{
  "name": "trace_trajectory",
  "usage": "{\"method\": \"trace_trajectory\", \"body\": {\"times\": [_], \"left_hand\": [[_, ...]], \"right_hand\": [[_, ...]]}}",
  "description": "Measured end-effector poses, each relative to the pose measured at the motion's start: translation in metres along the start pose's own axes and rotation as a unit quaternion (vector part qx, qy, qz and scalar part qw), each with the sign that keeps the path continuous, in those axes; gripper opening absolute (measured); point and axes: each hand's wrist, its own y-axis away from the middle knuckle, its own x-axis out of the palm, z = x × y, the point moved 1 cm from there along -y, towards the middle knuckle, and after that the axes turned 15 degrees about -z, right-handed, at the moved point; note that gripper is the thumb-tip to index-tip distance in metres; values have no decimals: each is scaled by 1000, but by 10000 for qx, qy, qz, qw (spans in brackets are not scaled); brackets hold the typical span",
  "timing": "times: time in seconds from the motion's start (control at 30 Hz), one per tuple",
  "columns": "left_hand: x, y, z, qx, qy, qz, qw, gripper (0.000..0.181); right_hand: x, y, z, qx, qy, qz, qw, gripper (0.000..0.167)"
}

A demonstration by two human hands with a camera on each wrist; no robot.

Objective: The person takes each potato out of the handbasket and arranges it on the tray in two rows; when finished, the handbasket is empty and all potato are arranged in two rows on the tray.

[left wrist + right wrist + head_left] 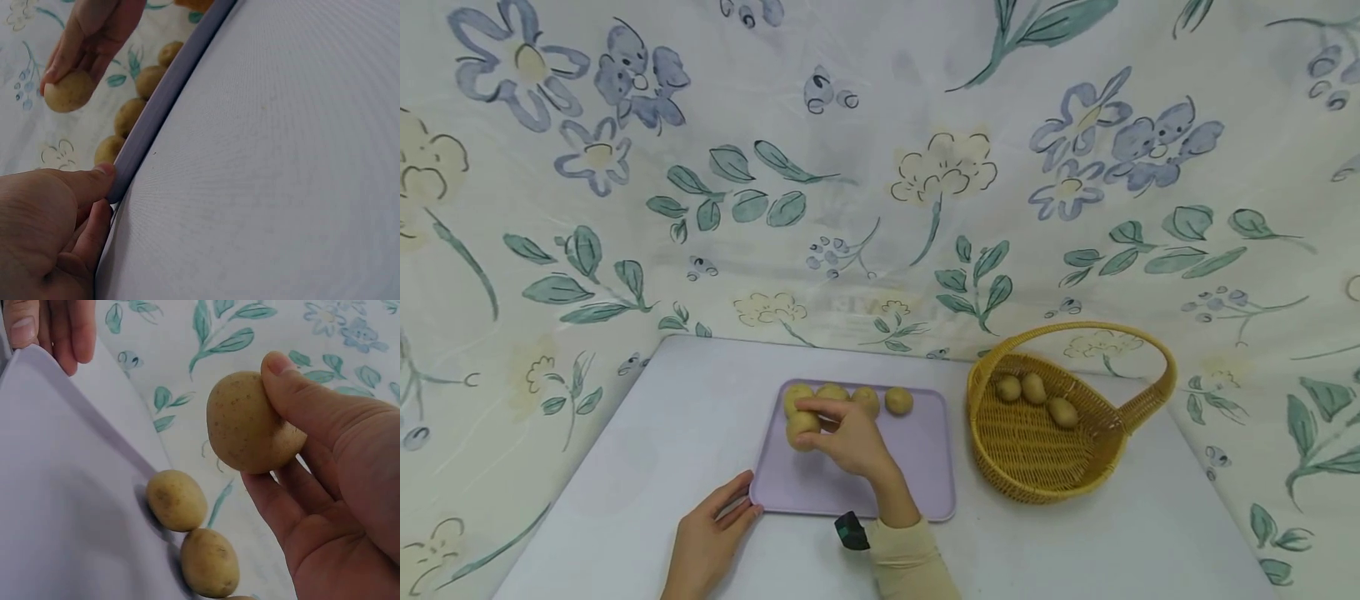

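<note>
The potato is in my grasp, raised clear of everything under it. Behind it all hangs a pale floral cloth, printed with blue flowers and green leaves, which meets the far edge of the white table. On the table to my right stands a wicker basket, its handle arching over the top, with three loose potatoes inside near the far wall. Just left of it lies a lilac tray, flat on the table. My left hand holds the tray's near left corner, thumb on the rim. My right hand is above the tray's left part, thumb and fingers clasping the potato from opposite sides. The beige sleeve ends at that wrist, where a small dark block sits. Four more potatoes line the tray's far edge; the one farthest right stands a little apart from its neighbour.
</note>
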Motion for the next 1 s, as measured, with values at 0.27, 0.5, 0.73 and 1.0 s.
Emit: {"method": "trace_trajectory", "body": {"times": [0.27,0.5,0.73,1.0], "left_hand": [[1,0,0,8,-57,54,10000,53],[0,-1,2,22,-98,63,9999,53],[1,-1,1,26,-84,-1,10000,53],[2,-1,-2,-28,-16,26,10000,53]], "right_hand": [[15,-2,-6,242,107,-258,9993,43],[28,-1,-14,417,251,-401,9980,45],[38,-1,-20,91,434,-617,9971,45],[43,-1,-21,-205,1143,-663,9910,44]]}}
